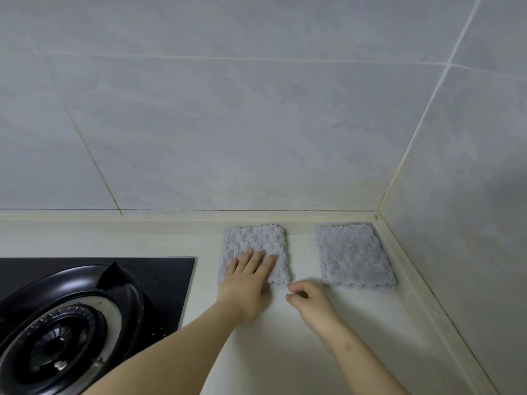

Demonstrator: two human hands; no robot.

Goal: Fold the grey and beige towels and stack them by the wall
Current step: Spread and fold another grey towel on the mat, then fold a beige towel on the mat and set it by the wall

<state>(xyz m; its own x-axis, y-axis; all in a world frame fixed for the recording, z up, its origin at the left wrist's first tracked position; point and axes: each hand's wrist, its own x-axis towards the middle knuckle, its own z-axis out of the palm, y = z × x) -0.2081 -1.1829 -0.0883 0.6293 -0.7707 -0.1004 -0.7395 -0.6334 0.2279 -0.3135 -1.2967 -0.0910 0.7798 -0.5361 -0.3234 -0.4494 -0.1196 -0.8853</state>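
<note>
- A folded grey towel (pixel 256 240) lay flat on the pale counter (pixel 313 352), its far edge against the ledge (pixel 171 220) at the foot of the back wall (pixel 228 124).
- The left hand (pixel 245 283) rested on its near half, fingers straight and spread, grasping nothing.
- A second folded grey towel (pixel 353 256) lay to the right, apart from the first, tucked into the corner by the side wall (pixel 470 195).
- The right hand (pixel 310 300) hovered just off the first towel's near right corner, fingers loosely curled, empty.
- Both walls were large grey tiles.
- A black gas stove (pixel 71 317) sat at the left.
</note>
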